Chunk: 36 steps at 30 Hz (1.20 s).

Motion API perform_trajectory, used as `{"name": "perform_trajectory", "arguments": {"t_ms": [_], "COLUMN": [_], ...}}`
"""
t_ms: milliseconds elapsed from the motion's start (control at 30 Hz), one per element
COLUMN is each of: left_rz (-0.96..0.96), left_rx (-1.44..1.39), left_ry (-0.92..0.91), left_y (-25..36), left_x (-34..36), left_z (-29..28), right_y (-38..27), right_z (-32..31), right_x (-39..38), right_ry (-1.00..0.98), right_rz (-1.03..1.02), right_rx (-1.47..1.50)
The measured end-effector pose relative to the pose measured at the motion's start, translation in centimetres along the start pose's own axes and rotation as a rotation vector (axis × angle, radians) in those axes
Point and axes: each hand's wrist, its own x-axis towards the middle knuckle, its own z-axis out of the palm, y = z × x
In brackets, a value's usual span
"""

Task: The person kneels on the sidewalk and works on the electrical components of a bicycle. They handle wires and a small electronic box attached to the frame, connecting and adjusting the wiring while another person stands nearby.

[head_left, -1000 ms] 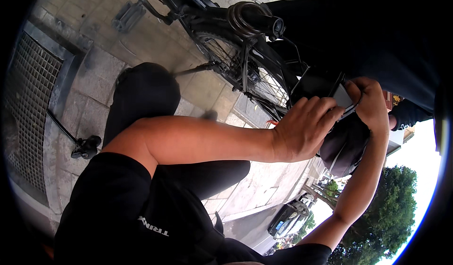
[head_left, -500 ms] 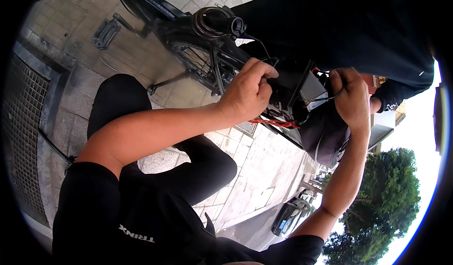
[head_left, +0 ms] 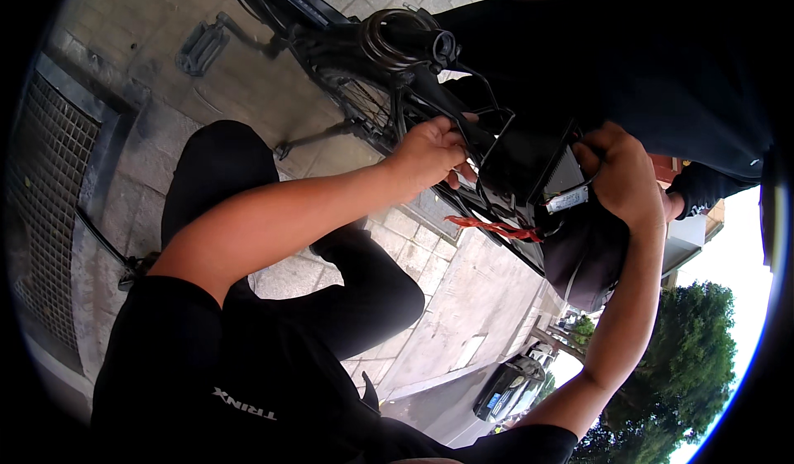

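A bicycle with a dark frame [head_left: 318, 46] leans across the upper middle. My left hand [head_left: 430, 158] is beside its rear part, fingers pinched on a thin black cable [head_left: 499, 137] that loops up behind them. A grey finned metal box [head_left: 566, 173] with a white label sits at the end of a black case [head_left: 517, 162]. My right hand [head_left: 624, 174] is curled against the finned box, its fingertips bent inward; what they grip is hidden. Red wires [head_left: 496, 228] hang below the case.
A coiled cable lock [head_left: 389, 40] hangs by the seat tube. The kickstand [head_left: 318, 139] and a pedal [head_left: 203, 49] stick out on the left. Close behind the bicycle is another person in dark clothes [head_left: 686, 75]. A metal grate [head_left: 54, 208] lies at far left, a parked car [head_left: 509, 385] beyond.
The bicycle and case sit slightly further right and lower in view. My left fingers have moved down along the case to the cable. The cable loop by my right hand no longer shows.
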Motion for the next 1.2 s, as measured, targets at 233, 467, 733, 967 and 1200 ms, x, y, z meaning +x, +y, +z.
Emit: {"name": "perform_trajectory", "arguments": {"t_ms": [233,467,733,967,1200], "left_rz": [-0.308,-0.335,-0.205,-0.204,-0.250], "left_rx": [-0.229,-0.329,-0.148,0.040,-0.030], "left_ry": [-0.219,-0.451,-0.458,-0.369,-0.410], "left_y": [0.5,-0.1,-0.2,0.3,0.0], "left_x": [0.5,2.3,3.0,2.8,2.5], "left_z": [0.2,-0.3,0.9,1.5,1.0], "right_y": [-0.5,-0.3,-0.6,-2.1,-1.8], "right_z": [-1.0,-0.2,-1.6,-2.2,-1.1], "right_x": [-2.2,-1.9,-1.8,-2.7,-2.7], "right_ry": [0.143,0.039,0.009,0.151,0.154], "right_rz": [0.071,0.038,0.103,0.102,0.055], "right_rx": [0.124,0.129,0.112,0.015,0.097]}}
